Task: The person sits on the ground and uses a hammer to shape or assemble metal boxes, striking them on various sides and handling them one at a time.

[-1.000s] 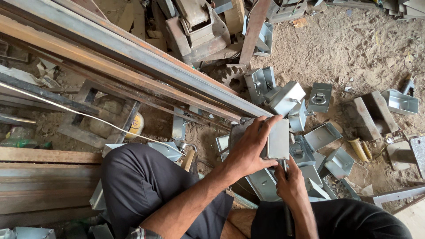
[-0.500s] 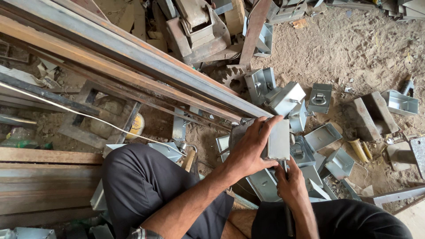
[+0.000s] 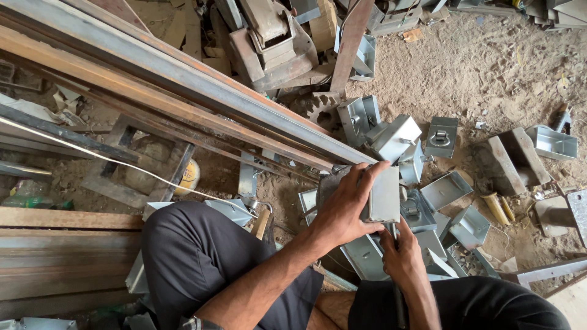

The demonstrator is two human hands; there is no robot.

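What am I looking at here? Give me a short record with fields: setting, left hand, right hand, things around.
Setting: sandy ground, seen from above a seated person's knees
Left hand: left hand grips a grey sheet-metal box, fingers wrapped over its top edge
Right hand: right hand just below the box, closed around a dark slim tool; its tip is hidden
Things around: more grey metal boxes scattered to the right, long rusty steel beams running diagonally, a toothed gear, wooden planks at left
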